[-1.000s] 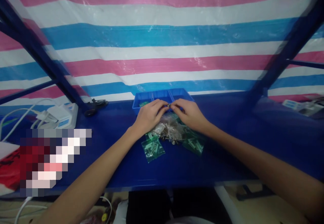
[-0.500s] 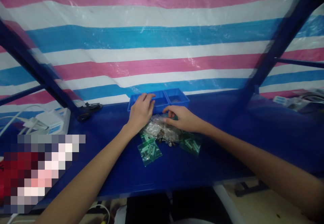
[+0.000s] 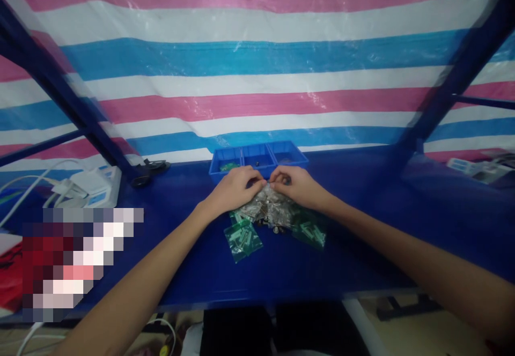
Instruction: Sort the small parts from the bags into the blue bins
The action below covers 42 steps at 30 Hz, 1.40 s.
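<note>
At clear bags [image 3: 277,210], left hand [image 3: 238,187] just beside right hand [image 3: 298,185].

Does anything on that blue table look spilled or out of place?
Perhaps: a few small metal pieces seem to lie loose on the blue table at the near edge of the clear bags, apparently outside any packaging. The blue tray shows nothing odd.
</note>
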{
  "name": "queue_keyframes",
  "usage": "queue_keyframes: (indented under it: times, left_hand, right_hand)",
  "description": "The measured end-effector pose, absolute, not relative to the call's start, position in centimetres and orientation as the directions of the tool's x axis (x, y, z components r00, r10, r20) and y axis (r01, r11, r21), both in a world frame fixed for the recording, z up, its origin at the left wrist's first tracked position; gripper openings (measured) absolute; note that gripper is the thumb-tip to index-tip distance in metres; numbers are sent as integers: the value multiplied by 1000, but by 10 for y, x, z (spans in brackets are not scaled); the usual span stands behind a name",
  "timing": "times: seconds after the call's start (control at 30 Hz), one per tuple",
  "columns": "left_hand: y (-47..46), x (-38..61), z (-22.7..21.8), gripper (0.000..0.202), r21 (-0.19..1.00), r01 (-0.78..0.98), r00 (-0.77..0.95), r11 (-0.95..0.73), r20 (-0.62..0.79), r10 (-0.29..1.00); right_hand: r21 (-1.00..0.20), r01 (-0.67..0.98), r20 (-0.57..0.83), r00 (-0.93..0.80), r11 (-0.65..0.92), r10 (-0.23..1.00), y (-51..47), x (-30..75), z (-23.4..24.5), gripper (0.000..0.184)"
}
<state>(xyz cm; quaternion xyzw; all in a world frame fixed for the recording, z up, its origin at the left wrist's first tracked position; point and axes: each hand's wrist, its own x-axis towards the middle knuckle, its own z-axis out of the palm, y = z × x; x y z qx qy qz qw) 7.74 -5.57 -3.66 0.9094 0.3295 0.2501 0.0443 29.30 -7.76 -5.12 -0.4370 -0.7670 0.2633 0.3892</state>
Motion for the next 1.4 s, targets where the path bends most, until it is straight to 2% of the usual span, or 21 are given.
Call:
queue_keyframes:
  times: [0.13,0.27,0.4,0.57,0.67,0.77,0.83,0.9,1.0,1.07,1.13,1.23,1.3,1.4]
  left_hand:
    - [-57,80,-35,14,367,533,601,-762,470,646]
    - [-57,82,-36,17,483,522,495,-703,499,711]
    - [-58,82,-37,19,496,515,449,-699,539,713]
    - [-60,80,-35,20,448,551,399,-704,600,694]
    - [-60,80,-31,17,558,457,309,-692,630,712]
    - [-59,83,-29,16,711,315,271,-629,568,777]
    - [-59,86,-30,15,775,236,279,-587,524,805]
    - [-60,89,-32,16,813,178,291,-554,494,819]
    - [-62,93,-34,17,847,130,321,-515,455,830]
    - [-64,94,-33,17,848,124,327,-515,455,828]
    - [-66,95,-31,21,840,134,316,-526,467,826]
    - [-70,95,-30,24,794,193,296,-576,513,806]
    - [-74,94,-32,21,703,281,306,-653,579,755]
    - [-76,94,-38,43,495,383,414,-780,663,624]
  right_hand:
    - [-774,416,405,-255,477,878,-74,294,-52,6]
    - [-802,388,388,-239,454,890,-72,294,-55,15]
    - [-786,411,397,-239,462,886,-72,294,-57,15]
    - [-729,495,411,-237,473,881,-74,294,-55,10]
    - [-622,553,504,-259,554,824,-80,292,-52,27]
    - [-514,559,600,-309,651,738,-88,289,-48,57]
    - [-486,541,619,-341,687,707,-92,287,-46,65]
    - [-445,544,634,-369,711,679,-94,285,-46,54]
    - [-363,569,670,-390,738,631,-95,285,-46,23]
    - [-336,577,699,-376,744,608,-95,285,-45,12]
    - [-350,589,724,-324,729,609,-94,285,-44,10]
    - [-476,590,696,-200,652,689,-92,285,-43,15]
    - [-608,530,630,-131,591,766,-89,285,-44,17]
    - [-733,386,560,-127,561,819,-85,286,-46,19]
